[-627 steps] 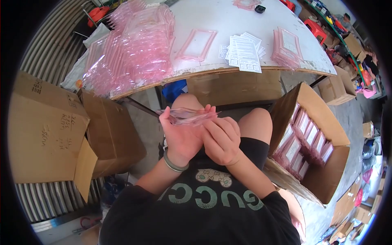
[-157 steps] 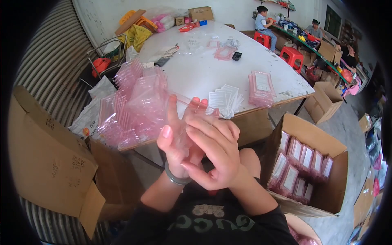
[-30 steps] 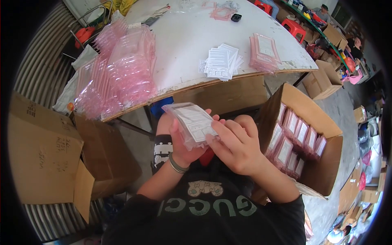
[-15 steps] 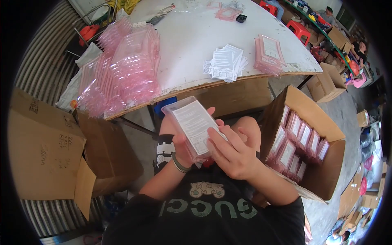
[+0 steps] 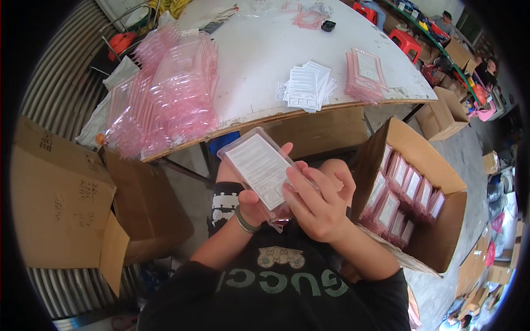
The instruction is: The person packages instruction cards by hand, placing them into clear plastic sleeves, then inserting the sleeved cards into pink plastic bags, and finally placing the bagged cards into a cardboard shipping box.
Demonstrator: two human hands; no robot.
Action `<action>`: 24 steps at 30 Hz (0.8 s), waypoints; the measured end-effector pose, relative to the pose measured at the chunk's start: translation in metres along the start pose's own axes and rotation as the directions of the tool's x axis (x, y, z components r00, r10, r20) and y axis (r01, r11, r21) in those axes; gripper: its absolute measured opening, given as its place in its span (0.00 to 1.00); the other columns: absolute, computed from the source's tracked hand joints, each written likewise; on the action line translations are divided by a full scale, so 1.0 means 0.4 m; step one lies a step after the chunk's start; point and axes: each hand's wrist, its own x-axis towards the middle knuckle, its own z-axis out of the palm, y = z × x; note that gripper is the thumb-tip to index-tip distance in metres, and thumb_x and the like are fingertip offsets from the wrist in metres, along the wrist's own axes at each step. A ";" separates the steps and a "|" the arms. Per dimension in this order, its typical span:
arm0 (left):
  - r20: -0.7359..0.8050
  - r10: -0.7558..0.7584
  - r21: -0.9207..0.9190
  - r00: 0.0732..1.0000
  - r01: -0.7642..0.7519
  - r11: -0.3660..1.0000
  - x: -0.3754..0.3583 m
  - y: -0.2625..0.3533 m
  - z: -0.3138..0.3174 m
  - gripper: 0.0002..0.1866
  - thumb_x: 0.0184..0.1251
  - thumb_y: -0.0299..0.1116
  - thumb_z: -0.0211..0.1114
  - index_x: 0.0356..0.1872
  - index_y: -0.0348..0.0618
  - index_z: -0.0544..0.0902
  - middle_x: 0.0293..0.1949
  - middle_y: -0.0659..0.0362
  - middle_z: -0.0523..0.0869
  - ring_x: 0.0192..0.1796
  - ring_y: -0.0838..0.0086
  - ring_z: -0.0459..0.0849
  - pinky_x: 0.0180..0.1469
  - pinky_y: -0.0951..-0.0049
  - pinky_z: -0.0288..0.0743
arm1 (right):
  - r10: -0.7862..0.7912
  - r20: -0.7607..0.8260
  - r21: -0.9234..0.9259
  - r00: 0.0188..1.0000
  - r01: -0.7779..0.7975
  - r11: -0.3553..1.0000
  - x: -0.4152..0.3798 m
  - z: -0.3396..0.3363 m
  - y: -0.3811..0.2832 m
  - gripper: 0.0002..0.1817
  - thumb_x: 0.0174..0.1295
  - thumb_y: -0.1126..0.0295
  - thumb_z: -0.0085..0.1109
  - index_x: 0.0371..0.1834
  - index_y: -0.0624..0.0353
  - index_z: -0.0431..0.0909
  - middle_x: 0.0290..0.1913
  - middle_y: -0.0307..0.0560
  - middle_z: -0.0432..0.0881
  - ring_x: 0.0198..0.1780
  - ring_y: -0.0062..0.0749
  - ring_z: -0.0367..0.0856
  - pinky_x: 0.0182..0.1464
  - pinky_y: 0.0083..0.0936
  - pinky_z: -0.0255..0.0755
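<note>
In the head view, my left hand [image 5: 252, 207] grips a clear pinkish plastic pouch [image 5: 271, 220], thumb on its near left edge and fingers round the far side. A white printed card [image 5: 256, 167] lies flat within the pouch's outline, text side up. My right hand [image 5: 323, 207] is closed at the card's lower right edge, its fingertips on it and other fingers curled. Both hands are above my lap, in front of the table. The pouch is tilted, and its near end looks loose and crumpled. Whether more pouches lie underneath is hidden.
On the white table [image 5: 254, 71] lie a large heap of pink pouches [image 5: 185, 83], a fan of printed cards [image 5: 303, 88] and a small pouch stack [image 5: 365, 74]. An open carton [image 5: 450, 220] holding filled pouches stands at right; brown cartons [image 5: 61, 198] stand at left.
The printed card sits closer to the pouch's far end than before. The pouch has turned slightly, and my right fingertips have shifted a little on the card.
</note>
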 end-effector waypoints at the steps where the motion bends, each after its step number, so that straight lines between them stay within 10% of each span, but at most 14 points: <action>1: -0.035 0.042 0.025 0.998 -0.042 0.999 0.001 -0.002 0.024 0.62 0.44 0.40 0.74 0.80 0.45 0.44 0.72 0.43 0.67 0.72 0.51 0.69 0.73 0.53 0.67 | 0.019 0.035 -0.039 0.999 -0.018 0.999 0.006 0.001 -0.003 0.15 0.51 0.67 0.59 0.40 0.60 0.83 0.55 0.55 0.81 0.56 0.41 0.79 0.64 0.52 0.53; 9: -0.170 0.121 0.249 0.978 -0.076 0.965 -0.002 0.009 0.034 0.58 0.45 0.46 0.75 0.77 0.39 0.51 0.70 0.40 0.68 0.70 0.49 0.72 0.71 0.51 0.70 | 0.061 0.306 -0.017 0.950 -0.059 0.998 0.046 -0.027 -0.010 0.18 0.56 0.67 0.57 0.48 0.60 0.83 0.55 0.56 0.81 0.56 0.41 0.77 0.63 0.51 0.59; 12: -0.232 0.043 0.025 0.972 -0.039 0.999 -0.010 0.018 0.014 0.58 0.47 0.44 0.73 0.78 0.38 0.51 0.71 0.45 0.68 0.74 0.49 0.66 0.74 0.51 0.65 | -0.036 0.397 0.159 0.917 -0.030 0.987 0.057 -0.083 0.014 0.21 0.53 0.68 0.62 0.51 0.60 0.83 0.57 0.56 0.79 0.53 0.42 0.78 0.57 0.45 0.67; 15: -0.230 -0.004 -0.199 0.973 -0.043 0.979 -0.017 0.004 -0.045 0.54 0.53 0.51 0.71 0.76 0.36 0.55 0.72 0.39 0.65 0.74 0.47 0.67 0.73 0.49 0.66 | -0.051 0.110 0.309 0.993 0.015 0.951 0.038 -0.126 0.032 0.21 0.52 0.69 0.68 0.50 0.60 0.82 0.57 0.56 0.78 0.47 0.44 0.79 0.52 0.39 0.72; 16: -0.166 -0.118 -0.082 0.979 0.106 0.991 -0.005 0.009 -0.017 0.54 0.54 0.54 0.70 0.76 0.35 0.55 0.72 0.38 0.64 0.74 0.46 0.67 0.73 0.49 0.66 | 0.202 0.124 0.397 0.972 -0.235 0.887 0.016 -0.117 0.044 0.21 0.53 0.69 0.69 0.52 0.61 0.81 0.56 0.55 0.79 0.47 0.42 0.79 0.51 0.36 0.73; 19: 0.023 -0.497 0.001 0.868 0.497 0.868 0.019 -0.019 0.061 0.42 0.68 0.53 0.62 0.74 0.34 0.61 0.69 0.34 0.69 0.70 0.48 0.73 0.69 0.53 0.71 | 0.734 0.448 0.595 0.511 -0.783 0.182 -0.127 -0.042 0.109 0.22 0.61 0.70 0.67 0.58 0.61 0.76 0.52 0.49 0.80 0.48 0.34 0.79 0.52 0.30 0.74; 21: -0.174 -0.607 0.203 0.775 0.632 0.748 0.010 -0.051 0.022 0.32 0.73 0.46 0.58 0.70 0.34 0.68 0.63 0.37 0.76 0.65 0.53 0.79 0.64 0.58 0.76 | 0.696 0.602 0.787 0.392 -0.440 -0.433 -0.176 -0.033 0.105 0.21 0.66 0.73 0.64 0.62 0.59 0.74 0.53 0.41 0.81 0.54 0.23 0.79 0.54 0.27 0.75; 24: -0.535 -0.465 0.687 0.706 0.683 0.247 0.038 -0.034 0.036 0.19 0.80 0.36 0.51 0.60 0.33 0.80 0.51 0.45 0.87 0.54 0.65 0.87 0.53 0.68 0.82 | 0.828 0.559 0.791 0.046 -0.330 -0.515 -0.259 -0.133 0.179 0.16 0.65 0.76 0.64 0.55 0.62 0.78 0.46 0.42 0.85 0.47 0.25 0.83 0.50 0.26 0.78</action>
